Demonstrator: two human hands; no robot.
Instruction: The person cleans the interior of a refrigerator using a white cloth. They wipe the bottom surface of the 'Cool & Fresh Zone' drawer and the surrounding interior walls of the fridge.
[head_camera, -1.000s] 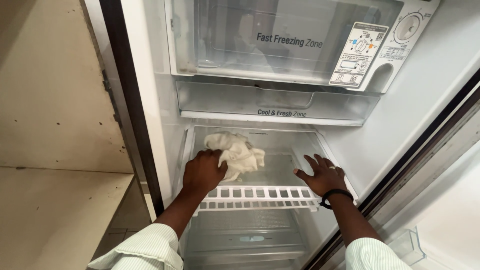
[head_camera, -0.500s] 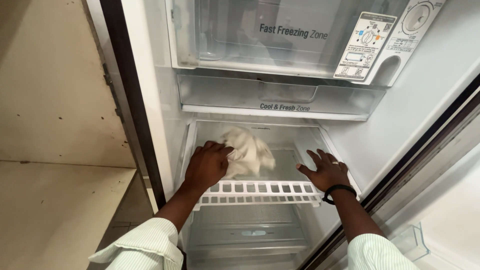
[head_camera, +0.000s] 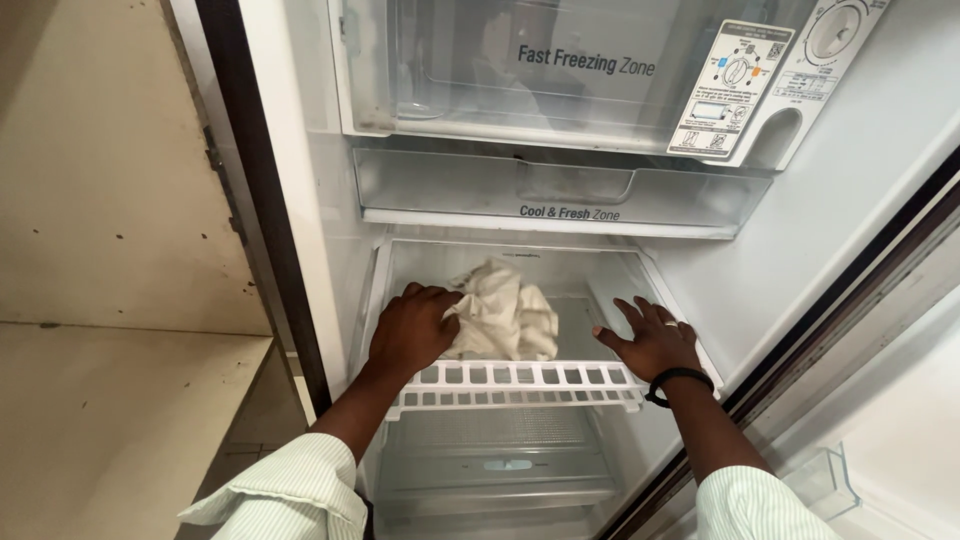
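My left hand (head_camera: 412, 332) is closed on a crumpled white cloth (head_camera: 502, 315) and presses it onto the glass shelf (head_camera: 575, 335) inside an open fridge. My right hand (head_camera: 652, 340) lies flat with fingers spread on the right part of the same shelf, a dark band on its wrist. The shelf has a white slotted front rim (head_camera: 520, 380). Both arms wear pale striped sleeves.
Above the shelf sit a clear shallow drawer (head_camera: 560, 195) and a freezer compartment (head_camera: 520, 70) with a dial panel (head_camera: 740, 85). A lower shelf (head_camera: 495, 465) shows beneath. A beige wall (head_camera: 100, 180) stands at the left, and a door bin (head_camera: 820, 485) at the lower right.
My left hand has pushed the cloth to the right and toward the front of the shelf. My right hand has stayed put on the shelf.
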